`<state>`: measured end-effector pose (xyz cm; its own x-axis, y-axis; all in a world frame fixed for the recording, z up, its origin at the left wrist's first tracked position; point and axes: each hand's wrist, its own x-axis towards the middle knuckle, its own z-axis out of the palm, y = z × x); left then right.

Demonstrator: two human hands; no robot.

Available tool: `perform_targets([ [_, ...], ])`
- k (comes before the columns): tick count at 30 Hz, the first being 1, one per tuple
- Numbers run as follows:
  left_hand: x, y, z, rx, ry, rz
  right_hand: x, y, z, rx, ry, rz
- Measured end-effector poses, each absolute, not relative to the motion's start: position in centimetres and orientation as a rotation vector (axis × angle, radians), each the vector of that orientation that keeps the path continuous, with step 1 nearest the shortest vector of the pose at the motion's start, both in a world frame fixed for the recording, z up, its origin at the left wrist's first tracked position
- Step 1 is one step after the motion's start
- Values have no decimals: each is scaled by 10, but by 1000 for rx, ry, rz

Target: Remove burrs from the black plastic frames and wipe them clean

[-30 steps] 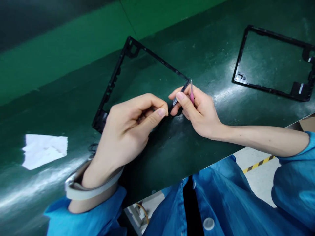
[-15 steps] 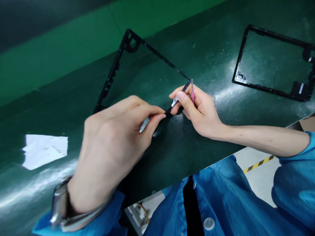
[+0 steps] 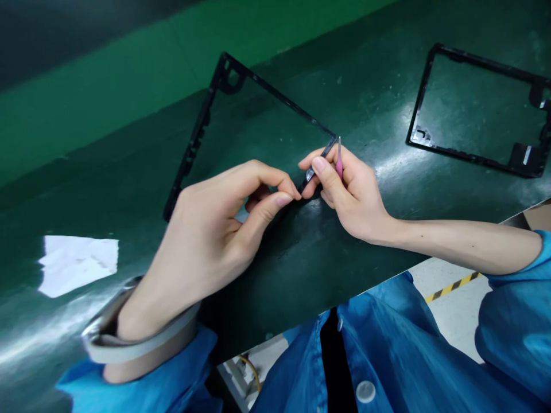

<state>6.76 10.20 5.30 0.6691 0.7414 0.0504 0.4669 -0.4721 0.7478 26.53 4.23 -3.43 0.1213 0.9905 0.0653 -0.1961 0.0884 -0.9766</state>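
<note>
The black frame (image 3: pixel 193 140) lies flat on the green table (image 3: pixel 365 86), and both hands meet at its near corner. The left hand (image 3: pixel 210 229) comes in from the frame's near side. Its fingers (image 3: pixel 282 199) are pressed together, thumb tip against forefinger tip, right on the frame's near rail. I cannot tell whether they grip the rail itself or something thin on it. The right hand (image 3: pixel 348 195) sits just beyond the same corner, its thumb and forefinger pinching the rail where it bends. Pink-handled tweezers (image 3: pixel 339 163) are tucked along that forefinger, tip up. A grey strap (image 3: pixel 129 344) rings the left wrist. A second frame (image 3: pixel 419 136) lies well apart from the first, and a white paper (image 3: pixel 77 264) lies on its other side.
</note>
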Motion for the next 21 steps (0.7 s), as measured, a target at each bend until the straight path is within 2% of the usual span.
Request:
perform_targets([
  [10,69,99,56,2054,1061,346,266,44,-36,-1122,-1069,1137],
  [21,43,87,67,2628,1013,196,267,46,-37,-1143,-1059,1101],
])
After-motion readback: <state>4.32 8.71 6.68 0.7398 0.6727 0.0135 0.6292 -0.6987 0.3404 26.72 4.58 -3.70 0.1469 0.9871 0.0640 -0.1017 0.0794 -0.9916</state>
